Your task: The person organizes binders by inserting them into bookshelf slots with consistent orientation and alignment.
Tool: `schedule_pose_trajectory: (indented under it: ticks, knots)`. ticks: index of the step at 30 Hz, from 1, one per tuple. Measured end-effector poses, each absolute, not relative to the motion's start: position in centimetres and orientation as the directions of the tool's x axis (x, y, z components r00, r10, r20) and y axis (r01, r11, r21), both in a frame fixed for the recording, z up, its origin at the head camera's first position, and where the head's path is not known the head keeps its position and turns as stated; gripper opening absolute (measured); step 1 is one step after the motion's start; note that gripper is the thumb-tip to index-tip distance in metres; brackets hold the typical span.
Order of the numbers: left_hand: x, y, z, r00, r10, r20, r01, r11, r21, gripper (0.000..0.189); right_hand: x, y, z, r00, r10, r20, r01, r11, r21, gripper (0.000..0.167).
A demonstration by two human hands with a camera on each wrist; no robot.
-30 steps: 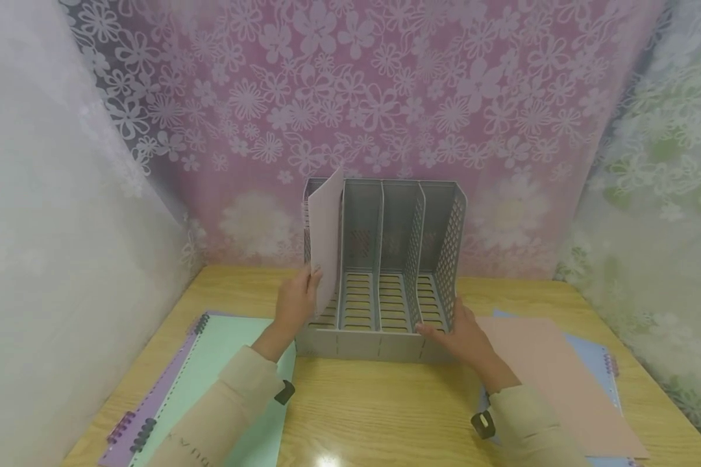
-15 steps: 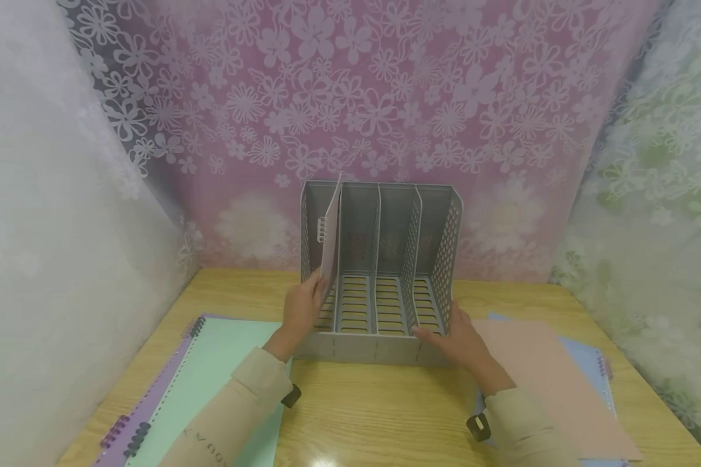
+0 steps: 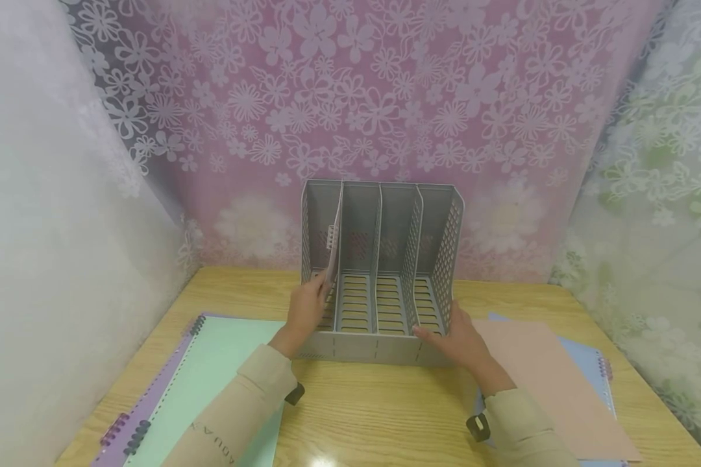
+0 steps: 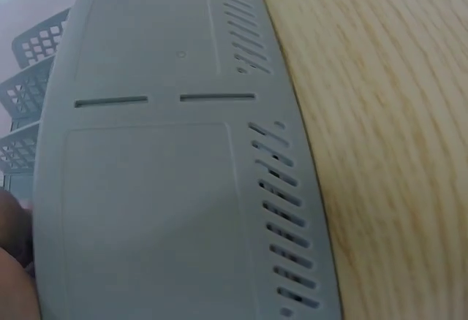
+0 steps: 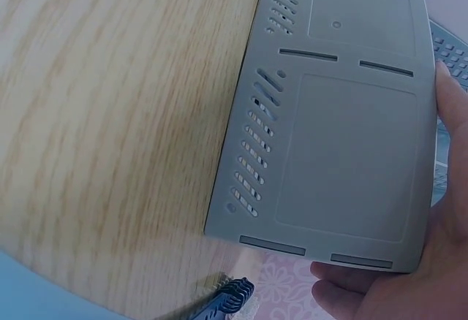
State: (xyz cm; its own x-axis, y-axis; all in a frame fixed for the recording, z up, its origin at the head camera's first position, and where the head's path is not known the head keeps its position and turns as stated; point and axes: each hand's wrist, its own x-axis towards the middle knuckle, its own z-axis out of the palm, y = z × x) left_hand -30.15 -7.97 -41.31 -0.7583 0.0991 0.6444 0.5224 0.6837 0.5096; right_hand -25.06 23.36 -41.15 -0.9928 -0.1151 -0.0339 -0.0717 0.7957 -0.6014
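A grey file organizer (image 3: 356, 349) with upright dividers stands on the table. In its leftmost compartment is a thin pale ring-bound notebook (image 3: 334, 250), seen nearly edge-on beside the first divider. My left hand (image 3: 305, 312) pinches the notebook's near edge, above the organizer's front wall. My right hand (image 3: 464, 340) grips the organizer's front right corner, thumb over the front rim. In the right wrist view that hand (image 5: 439, 261) wraps the end of the front wall (image 5: 351, 159). The left wrist view shows mostly the front wall (image 4: 146, 218), with a bit of left hand (image 4: 14, 276).
A mint-green notebook (image 3: 222, 363) lies over a purple notebook (image 3: 146, 402) at the left of the wooden table (image 3: 374, 415). On the right, a peach notebook (image 3: 549, 376) overlaps a blue notebook (image 3: 596, 370). A floral curtain (image 3: 385, 97) hangs behind the organizer.
The pale notebook has turned from showing its broad cover to nearly edge-on and sits lower, closer to the first divider. My left hand has moved slightly right with it. My right hand keeps its grip.
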Motion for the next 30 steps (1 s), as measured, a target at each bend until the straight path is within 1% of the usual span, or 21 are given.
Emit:
schedule_pose_trajectory:
  ticks: [4, 8, 11, 18, 25, 30]
  knots:
    - [-29.85, -7.78, -41.05, -0.798, 0.126, 0.589, 0.494, 0.698, 0.519, 0.035, -24.98, 23.41, -41.24, -0.992, -0.119, -0.03, -0.078, 0.797, -0.599, 0.119]
    - [-29.76, -7.69, -40.89, -0.84, 0.118, 0.53, 0.444, 0.712, 0.545, 0.039, -24.92, 23.48, -41.27, -0.992, -0.13, -0.009, -0.097, 0.785, -0.612, 0.117]
    - [-29.85, -7.67, -40.91, -0.853, 0.118, 0.508, 0.425, 0.721, 0.547, 0.041, -24.93, 23.45, -41.25, -0.992, -0.129, -0.004, -0.1, 0.786, -0.61, 0.117]
    - [-29.81, -7.75, -40.99, -0.871, 0.126, 0.475, 0.407, 0.728, 0.552, 0.046, -25.03, 23.37, -41.22, -0.993, -0.113, -0.018, -0.079, 0.789, -0.609, 0.119]
    - [-29.65, -7.77, -41.24, -0.853, 0.147, 0.5, 0.425, 0.752, 0.504, 0.048, -25.1, 23.47, -41.39, -0.994, -0.11, -0.015, -0.078, 0.789, -0.61, 0.12]
    - [-29.52, -7.76, -41.19, -0.874, 0.143, 0.465, 0.403, 0.747, 0.528, 0.053, -25.14, 23.47, -41.4, -0.994, -0.109, -0.016, -0.077, 0.791, -0.607, 0.12]
